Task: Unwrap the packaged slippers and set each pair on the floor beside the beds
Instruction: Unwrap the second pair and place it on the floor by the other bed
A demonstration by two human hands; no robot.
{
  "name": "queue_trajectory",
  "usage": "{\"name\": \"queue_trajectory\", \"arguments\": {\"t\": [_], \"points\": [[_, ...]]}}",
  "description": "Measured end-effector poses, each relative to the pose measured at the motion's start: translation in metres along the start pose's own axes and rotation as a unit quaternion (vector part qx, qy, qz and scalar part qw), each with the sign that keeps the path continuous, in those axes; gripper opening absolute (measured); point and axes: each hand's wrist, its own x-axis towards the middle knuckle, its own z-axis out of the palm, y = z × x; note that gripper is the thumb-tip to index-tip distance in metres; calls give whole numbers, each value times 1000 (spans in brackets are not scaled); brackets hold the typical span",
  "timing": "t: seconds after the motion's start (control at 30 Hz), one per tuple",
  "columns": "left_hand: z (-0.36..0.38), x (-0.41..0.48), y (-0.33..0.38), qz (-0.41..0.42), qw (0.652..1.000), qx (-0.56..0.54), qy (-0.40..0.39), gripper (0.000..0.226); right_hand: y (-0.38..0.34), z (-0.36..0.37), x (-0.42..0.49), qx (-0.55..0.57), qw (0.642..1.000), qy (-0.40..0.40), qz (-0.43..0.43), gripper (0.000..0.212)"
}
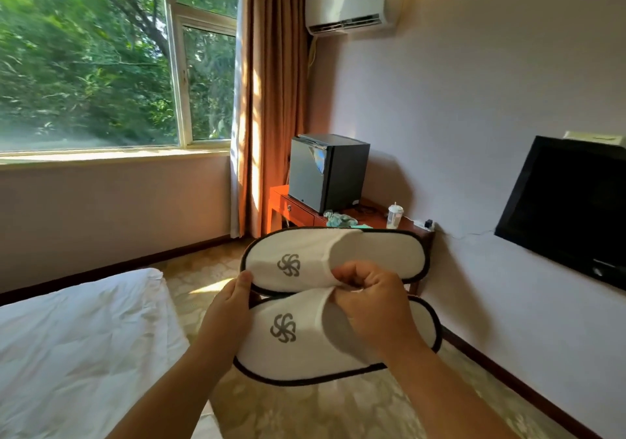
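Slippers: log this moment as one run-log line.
stage: pair unwrapped, held in air | left hand: grips toe ends | right hand: pinches uppers of slippers | floor: no slippers placed | bed: left

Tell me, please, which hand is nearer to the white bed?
Left. The left hand grips the slippers' toe ends on the side toward the bed; the right hand pinches their openings, farther away.

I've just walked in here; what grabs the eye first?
Front and centre, two white terry slippers with dark trim and grey pinwheel logos are held in the air, the left hand at the toes and the right hand pinching the openings. Behind them, a black mini fridge sits on an orange wooden desk. A big window shows green trees at upper left.
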Motion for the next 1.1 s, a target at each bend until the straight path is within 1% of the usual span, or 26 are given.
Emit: {"name": "queue_trajectory", "arguments": {"t": [0.13,0.3,0.47,0.6,0.8,1.0,1.1], "points": [[19,31,2,-7,1000,-3,19,44,23,-3,37,7,999,-33,-3,49],[45,80,-5,-33,999,-1,23,45,62,4,86,20,999,-42,25,48],[63,148,-10,-61,998,3,25,49,101,24,148,17,997,-44,54,43],[71,206,-7,-61,998,11,17,52,119,41,200,16,997,-52,61,41],[61,271,3,-73,997,0,39,44,138,75,263,54,993,-68,81,37],[56,327,3,-100,991,-21,86,49,159,115,321,55,993,-97,36,43],[60,361,1,-101,988,-27,115,46,180,131,356,63,992,-107,14,46]]}}
